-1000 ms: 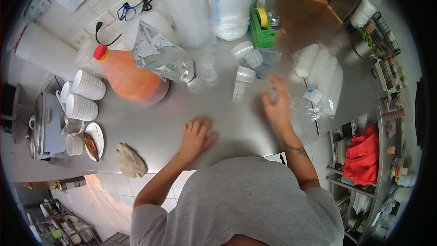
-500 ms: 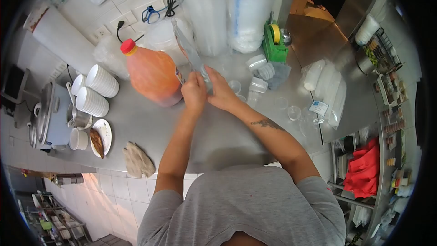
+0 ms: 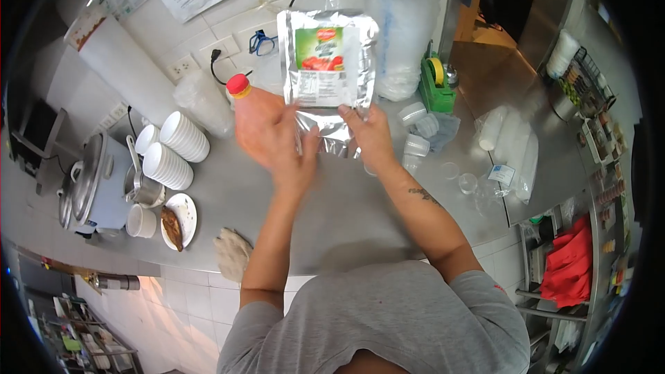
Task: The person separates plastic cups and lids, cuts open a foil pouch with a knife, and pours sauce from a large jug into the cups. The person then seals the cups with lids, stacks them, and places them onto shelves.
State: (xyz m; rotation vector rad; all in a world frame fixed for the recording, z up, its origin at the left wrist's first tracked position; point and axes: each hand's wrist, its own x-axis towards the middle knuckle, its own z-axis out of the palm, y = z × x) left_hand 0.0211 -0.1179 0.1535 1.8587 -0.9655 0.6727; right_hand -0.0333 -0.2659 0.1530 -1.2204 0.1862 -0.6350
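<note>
A silver foil pouch (image 3: 361,62) with a green and red tomato label faces me above the counter. My right hand (image 3: 374,140) is closed on its lower right corner, thumb on the front. At the lower left edge is my left hand (image 3: 294,156), blurred by motion, its fingers apart; whether it touches the foil is unclear. Behind that hand stands a large jug of orange liquid (image 3: 253,121) with a red cap, partly covered by the hand.
Stacked white cups (image 3: 168,165) and a plate (image 3: 188,216) with a brown item are on the left. A cloth (image 3: 233,253) lies at the front edge. On the right are a green tape dispenser (image 3: 438,90), clear lids (image 3: 415,145) and bagged white cups (image 3: 509,142).
The pouch has turned from edge-on to facing me, its label now showing. My hands have moved apart, the left one loosening its closed fingers. The whole view has shifted slightly.
</note>
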